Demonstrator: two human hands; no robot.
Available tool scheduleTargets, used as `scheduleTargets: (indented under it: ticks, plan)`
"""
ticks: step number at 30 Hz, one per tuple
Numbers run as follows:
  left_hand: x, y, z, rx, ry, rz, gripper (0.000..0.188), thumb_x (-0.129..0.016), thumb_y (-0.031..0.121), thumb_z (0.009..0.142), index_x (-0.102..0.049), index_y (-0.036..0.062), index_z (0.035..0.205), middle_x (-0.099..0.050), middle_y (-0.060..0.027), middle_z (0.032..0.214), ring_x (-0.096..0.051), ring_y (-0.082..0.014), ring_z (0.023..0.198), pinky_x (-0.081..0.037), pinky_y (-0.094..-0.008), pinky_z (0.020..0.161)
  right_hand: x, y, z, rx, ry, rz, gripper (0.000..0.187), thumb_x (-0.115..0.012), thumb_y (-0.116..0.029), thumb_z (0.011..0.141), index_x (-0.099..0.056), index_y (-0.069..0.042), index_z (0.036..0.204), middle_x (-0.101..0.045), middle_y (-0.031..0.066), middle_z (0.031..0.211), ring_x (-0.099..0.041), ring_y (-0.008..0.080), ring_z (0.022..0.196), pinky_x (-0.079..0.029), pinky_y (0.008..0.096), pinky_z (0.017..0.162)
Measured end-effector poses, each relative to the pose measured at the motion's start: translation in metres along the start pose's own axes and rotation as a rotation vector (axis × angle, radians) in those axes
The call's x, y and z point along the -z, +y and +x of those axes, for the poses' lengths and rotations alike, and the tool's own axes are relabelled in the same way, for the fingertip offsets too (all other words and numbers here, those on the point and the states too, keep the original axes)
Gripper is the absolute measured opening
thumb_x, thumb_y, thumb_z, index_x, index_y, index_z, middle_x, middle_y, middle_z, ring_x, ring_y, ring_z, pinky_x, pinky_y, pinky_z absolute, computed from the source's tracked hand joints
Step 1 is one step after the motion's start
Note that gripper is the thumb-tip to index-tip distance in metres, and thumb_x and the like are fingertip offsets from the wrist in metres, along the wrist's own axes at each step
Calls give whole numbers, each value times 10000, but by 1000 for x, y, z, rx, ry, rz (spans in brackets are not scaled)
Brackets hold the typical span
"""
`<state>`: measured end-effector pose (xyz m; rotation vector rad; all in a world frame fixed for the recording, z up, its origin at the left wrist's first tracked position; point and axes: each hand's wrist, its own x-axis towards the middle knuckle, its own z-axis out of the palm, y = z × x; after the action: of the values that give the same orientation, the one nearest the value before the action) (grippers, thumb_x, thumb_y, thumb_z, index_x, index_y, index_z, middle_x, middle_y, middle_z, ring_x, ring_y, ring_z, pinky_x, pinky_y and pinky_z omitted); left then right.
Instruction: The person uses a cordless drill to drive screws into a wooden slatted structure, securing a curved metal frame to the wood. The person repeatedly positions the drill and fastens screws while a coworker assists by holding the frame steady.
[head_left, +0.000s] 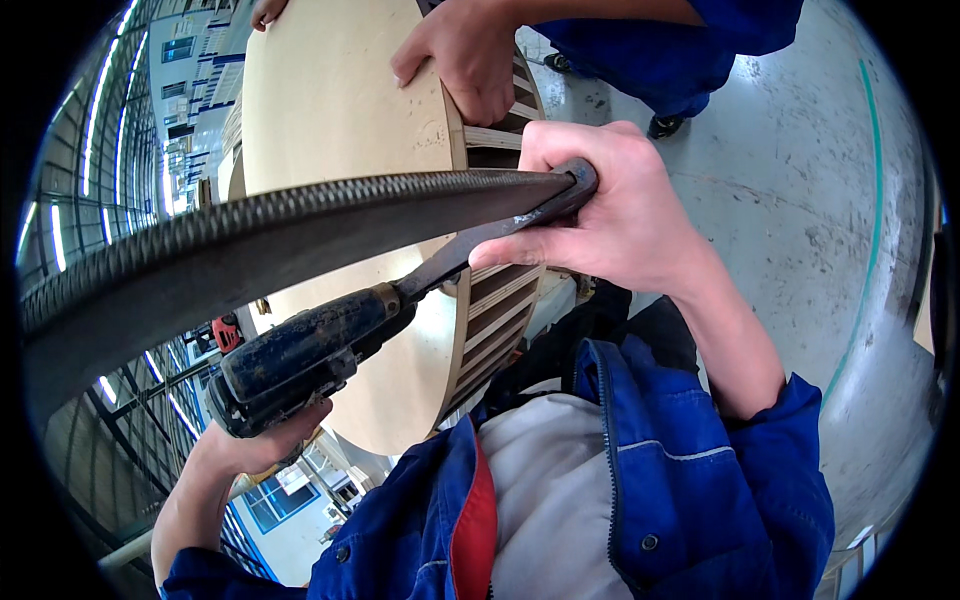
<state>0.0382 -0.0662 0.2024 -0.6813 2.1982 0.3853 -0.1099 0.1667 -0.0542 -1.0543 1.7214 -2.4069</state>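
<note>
A bar clamp (pixel 300 222) with a long ridged steel bar runs across the view, rising from lower left to my right hand. My right hand (pixel 610 195) is closed around the clamp's far end, where the bar meets a tapering steel arm; its thumb lies along that arm. Lower left, my left hand (pixel 275 440) is closed under a worn dark blue, handle-like body (pixel 310 350) at the other end of the arm; that body partly hides its fingers. Beneath the clamp is a pale wooden panel (pixel 340 120) with rounded ends and slatted layers (pixel 495 320) along its side.
A co-worker's hand (pixel 460 60) presses on the panel's far right edge; another hand (pixel 267 12) touches its far left. The co-worker in blue (pixel 640 50) stands beyond the panel. Grey floor (pixel 780 200) with a green line lies to the right. A red tool (pixel 227 333) is at left.
</note>
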Motion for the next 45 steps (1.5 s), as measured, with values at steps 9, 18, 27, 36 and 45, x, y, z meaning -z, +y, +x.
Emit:
scheduleTargets:
  ticks: [9,18,27,36,45]
  plan:
    - [-1,4,0,67,-18,-32,152,-752,101,912,-732,63,1058,-719,-55,800,-673,-155,711,-546,-314,661,2,-1,1,7,-3,3,484,-988,-222,693,-537,-49,716,-497,19,609,-470,115,531,-333,287,491]
    - [-5,1,-1,145,-20,-76,82,-734,109,933,-734,57,996,-697,-43,753,-649,-137,678,-529,-303,626,3,1,4,52,-17,-7,455,-987,-223,694,-569,-46,717,-516,10,586,-490,101,517,-344,276,482]
    - [-2,13,3,193,-44,-32,90,-684,139,977,-698,64,930,-664,-33,739,-637,-140,671,-538,-308,626,5,-1,3,-11,-38,21,475,-942,-267,741,-543,-16,801,-560,146,614,-561,291,547,-435,365,528]
    - [-5,9,5,210,-54,-92,97,-694,139,978,-685,68,911,-657,-24,719,-636,-138,665,-532,-308,632,3,2,3,23,-13,36,458,-954,-268,729,-564,-31,770,-544,90,593,-524,226,525,-399,343,513]
    - [-4,7,6,219,-38,-132,125,-701,134,951,-706,47,861,-662,-28,710,-625,-134,661,-528,-305,633,3,2,3,26,-22,31,429,-970,-254,710,-605,-34,760,-537,45,593,-513,166,515,-374,306,494]
